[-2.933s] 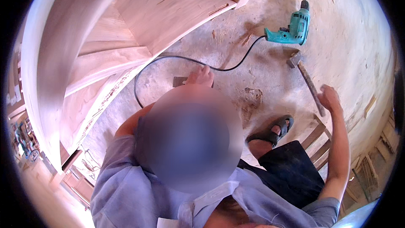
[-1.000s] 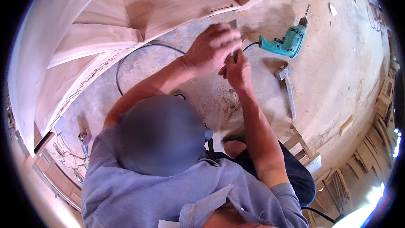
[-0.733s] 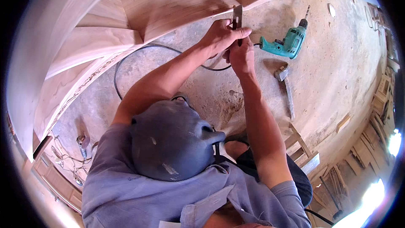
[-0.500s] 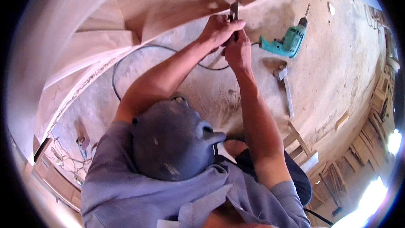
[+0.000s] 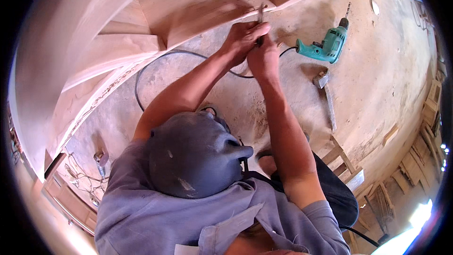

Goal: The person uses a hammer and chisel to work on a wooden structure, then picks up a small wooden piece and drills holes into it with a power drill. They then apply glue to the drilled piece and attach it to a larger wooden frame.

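Both of my hands are closed together on a chisel (image 5: 260,15), a narrow metal blade pointing away from me. My left hand (image 5: 243,39) wraps round it from the left, with the thumb laid across toward the other hand. Just nearer to me, my right hand (image 5: 264,57) grips its lower part, and the fingers hide most of the handle. The blade's tip is close to the edge of a large pale wooden piece (image 5: 188,16); whether it touches the wood I cannot tell.
A teal power drill (image 5: 325,47) with a bit lies on the floor to the right, its black cord (image 5: 141,78) looping left behind my arms. Nearer lies a hammer (image 5: 325,85). Wood offcuts (image 5: 415,160) line the far right. A clamp-like metal tool (image 5: 100,159) and wires lie left.
The blade has turned from showing its flat face to nearly edge-on, and my hands have shifted slightly nearer. The whole view has moved a little.
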A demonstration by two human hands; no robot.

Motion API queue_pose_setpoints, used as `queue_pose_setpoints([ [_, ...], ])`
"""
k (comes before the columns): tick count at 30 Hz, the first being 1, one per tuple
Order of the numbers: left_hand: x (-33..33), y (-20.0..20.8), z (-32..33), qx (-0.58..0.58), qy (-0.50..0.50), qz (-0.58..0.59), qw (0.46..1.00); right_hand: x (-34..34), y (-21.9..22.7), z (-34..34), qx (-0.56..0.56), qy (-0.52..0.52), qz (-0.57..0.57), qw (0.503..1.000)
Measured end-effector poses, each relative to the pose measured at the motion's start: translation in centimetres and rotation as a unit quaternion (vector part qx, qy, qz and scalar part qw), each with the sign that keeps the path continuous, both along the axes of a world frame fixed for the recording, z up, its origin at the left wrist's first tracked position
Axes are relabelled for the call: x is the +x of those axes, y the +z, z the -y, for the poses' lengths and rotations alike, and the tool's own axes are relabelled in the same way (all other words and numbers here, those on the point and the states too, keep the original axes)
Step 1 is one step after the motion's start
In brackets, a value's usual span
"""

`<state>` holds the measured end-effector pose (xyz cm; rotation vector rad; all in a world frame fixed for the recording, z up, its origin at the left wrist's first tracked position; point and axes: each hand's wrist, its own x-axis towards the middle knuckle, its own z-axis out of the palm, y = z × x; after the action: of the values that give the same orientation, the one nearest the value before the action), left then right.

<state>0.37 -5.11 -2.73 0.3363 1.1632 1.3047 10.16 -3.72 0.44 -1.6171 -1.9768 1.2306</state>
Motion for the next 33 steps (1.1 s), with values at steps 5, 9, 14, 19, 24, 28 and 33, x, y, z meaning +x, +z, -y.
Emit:
queue_pose_setpoints([
  [5,-0.2,-0.2,-1.8,0.022,0.007,0.018,1.0,-0.3,-1.1,-2.0,-0.064,-0.044,-0.039,0.996],
  [9,-0.8,-0.3,0.5,-0.015,0.002,-0.009,1.0,-1.4,-0.3,0.4,-0.043,-0.051,-0.036,0.997],
  [14,-0.8,0.6,2.6,-0.03,0.035,0.007,0.999,-1.3,0.0,1.4,-0.052,0.017,0.028,0.998],
  [19,-0.1,0.0,-0.9,0.037,-0.018,-0.023,0.999,0.1,-0.4,-1.8,-0.035,-0.013,-0.008,0.999],
  [24,-0.3,0.2,0.4,-0.011,0.0,-0.082,0.997,-0.5,-0.9,-0.7,-0.053,0.007,0.016,0.998],
  [28,0.0,1.3,2.6,-0.03,0.064,-0.02,0.997,-0.5,-0.2,0.2,-0.071,0.069,0.046,0.994],
  [33,1.5,1.0,-0.2,0.001,0.004,-0.04,0.999,1.6,0.8,-2.2,-0.059,0.032,0.037,0.997],
])
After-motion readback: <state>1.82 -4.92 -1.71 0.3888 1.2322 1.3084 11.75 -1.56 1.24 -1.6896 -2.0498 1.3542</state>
